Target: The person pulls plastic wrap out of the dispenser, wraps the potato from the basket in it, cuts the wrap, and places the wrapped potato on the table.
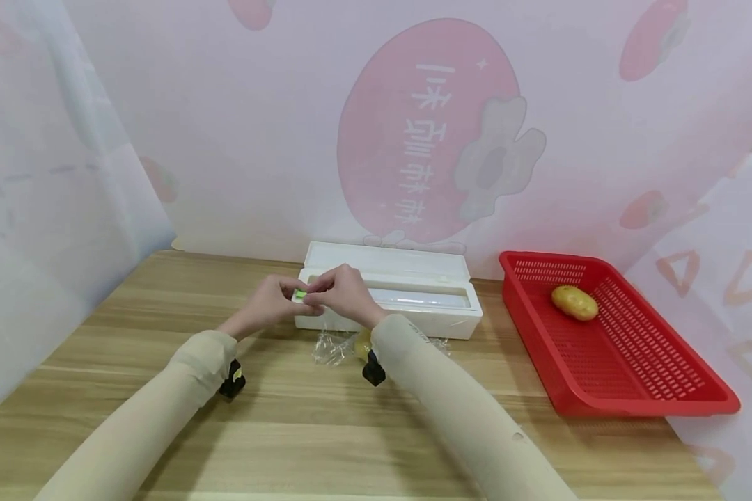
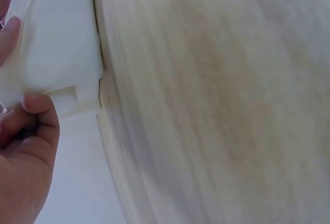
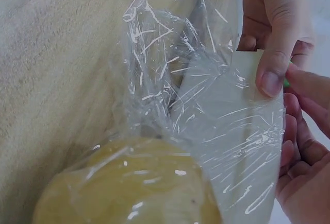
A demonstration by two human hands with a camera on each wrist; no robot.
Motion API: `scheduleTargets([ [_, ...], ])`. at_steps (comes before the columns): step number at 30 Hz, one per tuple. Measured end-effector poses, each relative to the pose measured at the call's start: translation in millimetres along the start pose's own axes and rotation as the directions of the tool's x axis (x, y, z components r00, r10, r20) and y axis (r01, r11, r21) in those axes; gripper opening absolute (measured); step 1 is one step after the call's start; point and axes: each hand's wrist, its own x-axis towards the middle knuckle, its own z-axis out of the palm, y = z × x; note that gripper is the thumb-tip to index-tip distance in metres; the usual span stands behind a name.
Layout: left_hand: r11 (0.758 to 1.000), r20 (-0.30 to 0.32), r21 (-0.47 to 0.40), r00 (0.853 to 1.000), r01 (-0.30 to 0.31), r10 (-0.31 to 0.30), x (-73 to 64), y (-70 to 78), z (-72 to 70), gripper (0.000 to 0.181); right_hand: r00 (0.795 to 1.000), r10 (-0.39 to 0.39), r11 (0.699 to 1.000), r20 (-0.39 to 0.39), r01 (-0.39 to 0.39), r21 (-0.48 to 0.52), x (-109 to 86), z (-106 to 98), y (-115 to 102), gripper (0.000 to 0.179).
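Note:
A white cling film dispenser box [image 1: 388,316] lies on the table with its lid [image 1: 388,261] raised at the back. My left hand [image 1: 269,306] grips its left end, thumb pressed on the front face in the right wrist view. Beside it my right hand [image 1: 347,296] pinches a small green slider [image 1: 301,293] at that same end; fingers partly hide the slider. Crumpled clear film [image 3: 154,64] hangs down the box's front. Under the film sits a yellow potato [image 3: 129,188], mostly hidden behind the right wrist in the head view.
A red plastic basket [image 1: 539,355] stands at the right of the wooden table [image 1: 288,431], with another potato [image 1: 574,303] inside. A printed curtain [image 1: 257,139] hangs close behind the box. Black wrist cameras sit under both cuffs.

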Motion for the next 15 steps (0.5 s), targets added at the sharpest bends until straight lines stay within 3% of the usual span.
scheduleTargets([
  [8,1.0,0.027,0.001,1.0,0.004,-0.004,1.3,0.3,-1.6,0.029,1.0,0.0,1.0,-0.016,-0.001,-0.024,4.5,4.5,3.3,0.007],
  [15,1.0,0.039,0.015,0.999,0.02,-0.02,3.1,0.6,-1.3,0.034,0.999,0.024,1.0,0.021,-0.024,-0.007,3.6,-2.6,7.6,0.009],
])
